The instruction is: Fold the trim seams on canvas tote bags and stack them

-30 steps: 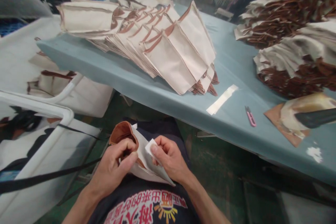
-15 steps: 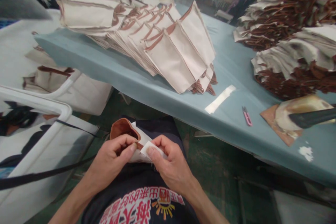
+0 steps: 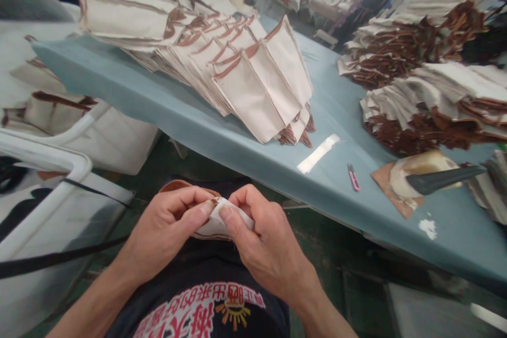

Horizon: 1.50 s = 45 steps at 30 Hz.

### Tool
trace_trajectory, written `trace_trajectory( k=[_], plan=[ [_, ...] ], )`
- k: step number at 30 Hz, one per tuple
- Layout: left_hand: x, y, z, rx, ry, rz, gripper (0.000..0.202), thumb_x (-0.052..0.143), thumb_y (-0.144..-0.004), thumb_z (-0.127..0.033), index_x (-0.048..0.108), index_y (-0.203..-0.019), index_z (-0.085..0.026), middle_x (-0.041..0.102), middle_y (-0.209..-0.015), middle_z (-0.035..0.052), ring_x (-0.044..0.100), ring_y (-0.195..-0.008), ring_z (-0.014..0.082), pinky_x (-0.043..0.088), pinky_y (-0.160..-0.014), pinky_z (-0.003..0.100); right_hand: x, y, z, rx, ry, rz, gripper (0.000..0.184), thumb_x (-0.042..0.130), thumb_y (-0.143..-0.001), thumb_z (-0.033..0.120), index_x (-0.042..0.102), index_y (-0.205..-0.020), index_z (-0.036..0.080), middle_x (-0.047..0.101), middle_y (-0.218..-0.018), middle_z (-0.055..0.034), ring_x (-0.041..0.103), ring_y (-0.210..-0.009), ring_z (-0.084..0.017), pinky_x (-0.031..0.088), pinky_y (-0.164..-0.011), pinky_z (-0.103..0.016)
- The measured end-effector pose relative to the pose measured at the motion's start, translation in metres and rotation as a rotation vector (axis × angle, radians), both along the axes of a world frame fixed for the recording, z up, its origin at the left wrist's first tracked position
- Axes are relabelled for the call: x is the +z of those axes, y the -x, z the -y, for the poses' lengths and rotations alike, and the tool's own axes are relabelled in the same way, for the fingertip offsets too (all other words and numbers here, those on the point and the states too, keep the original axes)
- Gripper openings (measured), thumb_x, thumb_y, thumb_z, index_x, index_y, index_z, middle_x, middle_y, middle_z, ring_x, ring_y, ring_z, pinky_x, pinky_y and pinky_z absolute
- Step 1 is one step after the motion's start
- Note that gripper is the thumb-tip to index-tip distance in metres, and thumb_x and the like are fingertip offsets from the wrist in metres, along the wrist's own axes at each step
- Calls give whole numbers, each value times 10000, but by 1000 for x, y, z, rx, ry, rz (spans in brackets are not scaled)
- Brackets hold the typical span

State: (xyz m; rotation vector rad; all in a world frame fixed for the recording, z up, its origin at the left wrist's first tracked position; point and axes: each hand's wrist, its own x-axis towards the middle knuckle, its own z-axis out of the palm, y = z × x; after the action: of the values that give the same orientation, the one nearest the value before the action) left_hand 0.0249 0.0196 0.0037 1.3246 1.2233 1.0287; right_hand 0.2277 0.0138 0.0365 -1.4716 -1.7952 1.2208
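Observation:
Over my lap I hold a small cream cloth pouch with brown trim. My left hand pinches its brown edge between thumb and forefinger. My right hand is closed on the cream cloth from the right, its thumb pressing a white corner. Both thumbs meet at the middle of the pouch, and most of the pouch is hidden behind my fingers.
A blue-grey table stands ahead with a fanned row of cream pouches, heaps of pouches at the right, a clear strip, a pink cutter and a black tool on brown scrap. White bins stand at my left.
My hands have drawn together and folded the pouch down flatter; its open brown mouth no longer stands up. The view has shifted slightly right.

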Motion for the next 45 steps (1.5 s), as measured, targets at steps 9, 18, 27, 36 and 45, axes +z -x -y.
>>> trace_trajectory(
  k=[9, 18, 27, 36, 45],
  plan=[
    [-4, 3, 3, -8, 52, 5, 222, 827, -897, -401, 915, -808, -218, 838, -704, 17, 700, -574, 139, 536, -529, 152, 0, 0, -1, -4, 30, 46, 262, 571, -1065, 473, 581, -907, 264, 638, -738, 14, 546, -649, -180, 321, -666, -306],
    [-3, 1, -2, -51, 26, -27, 254, 784, -923, -406, 915, -817, -217, 858, -723, 22, 741, -608, 165, 578, -569, 181, -1, 3, -2, -74, 38, 94, 269, 620, -1000, 481, 549, -849, 270, 613, -644, 48, 497, -556, -154, 283, -645, -316],
    [-3, 5, -2, -39, 56, 25, 308, 752, -1006, -417, 850, -803, -206, 850, -794, 27, 765, -707, 190, 604, -652, 222, -9, 12, -9, -119, -44, -120, 209, 673, -950, 399, 587, -815, 266, 581, -684, 55, 497, -618, -148, 357, -629, -297],
    [2, 3, 8, -41, 47, -36, 201, 771, -936, -392, 841, -877, -213, 822, -818, 16, 789, -703, 191, 624, -636, 211, -22, 12, -12, -83, 57, -275, 243, 679, -950, 437, 564, -827, 262, 584, -684, 56, 502, -621, -145, 370, -613, -295],
    [-4, -4, 23, 52, -67, -126, 288, 747, -1003, -450, 813, -821, -236, 761, -738, -5, 698, -621, 173, 561, -572, 217, -32, 12, -2, -37, 85, -476, 324, 706, -1011, 496, 535, -871, 259, 586, -765, 47, 510, -685, -143, 415, -662, -296]
  ],
)
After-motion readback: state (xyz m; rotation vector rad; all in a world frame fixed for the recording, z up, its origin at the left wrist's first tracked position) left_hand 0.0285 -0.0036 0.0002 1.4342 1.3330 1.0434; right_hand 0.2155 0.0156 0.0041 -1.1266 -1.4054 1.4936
